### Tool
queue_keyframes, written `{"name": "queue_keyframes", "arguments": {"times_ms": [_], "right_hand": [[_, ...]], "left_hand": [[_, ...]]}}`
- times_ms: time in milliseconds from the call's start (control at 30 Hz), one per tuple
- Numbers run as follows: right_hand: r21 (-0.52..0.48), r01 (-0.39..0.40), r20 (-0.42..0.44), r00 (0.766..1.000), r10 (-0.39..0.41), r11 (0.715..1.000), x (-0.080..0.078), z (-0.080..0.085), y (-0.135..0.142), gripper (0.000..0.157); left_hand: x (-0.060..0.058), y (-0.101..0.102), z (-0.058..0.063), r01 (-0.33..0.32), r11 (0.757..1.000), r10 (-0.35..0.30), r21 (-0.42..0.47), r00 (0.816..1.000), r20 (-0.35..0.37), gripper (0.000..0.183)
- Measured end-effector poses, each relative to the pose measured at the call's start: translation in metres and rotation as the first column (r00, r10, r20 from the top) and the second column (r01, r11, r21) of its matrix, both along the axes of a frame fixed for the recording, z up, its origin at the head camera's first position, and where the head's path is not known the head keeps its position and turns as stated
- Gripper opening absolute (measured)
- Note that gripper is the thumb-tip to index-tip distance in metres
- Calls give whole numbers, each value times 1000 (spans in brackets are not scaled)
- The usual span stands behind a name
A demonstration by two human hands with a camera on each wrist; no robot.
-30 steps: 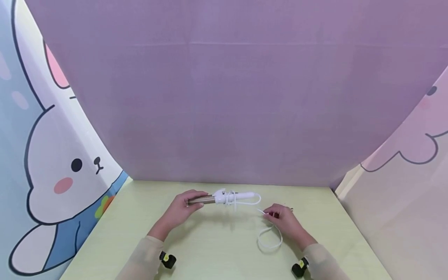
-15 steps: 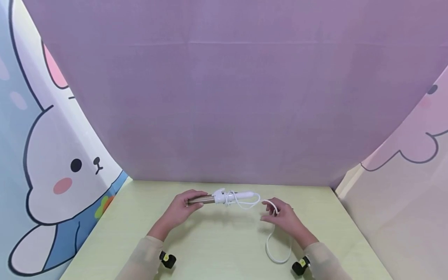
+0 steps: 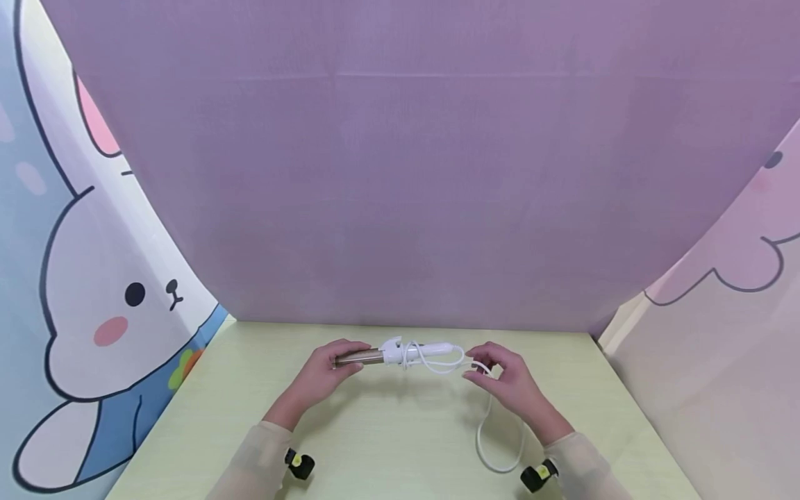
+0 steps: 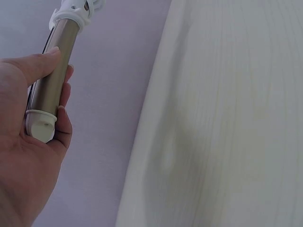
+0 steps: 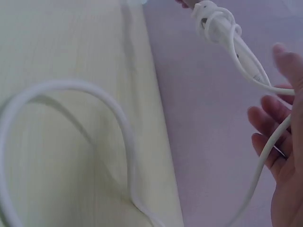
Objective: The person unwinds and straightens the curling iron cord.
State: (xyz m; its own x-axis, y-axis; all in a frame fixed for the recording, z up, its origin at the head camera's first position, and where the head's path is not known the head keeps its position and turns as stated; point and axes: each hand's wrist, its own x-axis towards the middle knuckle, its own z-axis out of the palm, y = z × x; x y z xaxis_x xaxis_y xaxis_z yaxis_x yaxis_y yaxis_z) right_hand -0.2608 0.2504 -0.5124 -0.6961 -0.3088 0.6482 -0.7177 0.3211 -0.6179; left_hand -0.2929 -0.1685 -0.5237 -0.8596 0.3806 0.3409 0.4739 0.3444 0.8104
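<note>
Gripping curling iron [image 3: 394,355] by its barrel [image 4: 50,87] in left hand [image 3: 320,373], above table [image 3: 400,437]; carrying white cord [image 5: 262,161] across loosely spread right hand [image 3: 511,383] (perhaps risking slipped wraps [image 5: 232,38] through loose hold and slack loop [image 5: 66,85]).

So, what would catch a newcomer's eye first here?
Probably the big cartoon rabbit at the head view's left, beside the broad purple backdrop. Next, over the pale table, a curling iron, the left hand gripping its gold barrel. Its white cord, wound about the handle, passes through the right hand and loops below.
</note>
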Motion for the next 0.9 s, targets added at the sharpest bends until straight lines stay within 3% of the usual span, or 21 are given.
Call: {"name": "queue_keyframes", "arguments": {"times_ms": [233,467,667,900], "right_hand": [[109,76,-10,997,-75,991,2,0,-5,25],[248,136,-107,988,-112,959,3,-1,-7,17],[281,59,-89,995,-36,958,7,-2,-15,14],[209,-60,-37,997,70,976,16,5,-26,14]], "left_hand": [[1,-1,2,-10,1000,10,0,1000,9,42],[1,-2,4,-15,1000,15,-7,1000,6,41],[2,-1,6,-12,1000,12,-8,1000,5,39],[1,-1,2,-22,999,21,-27,999,-31,41]]}}
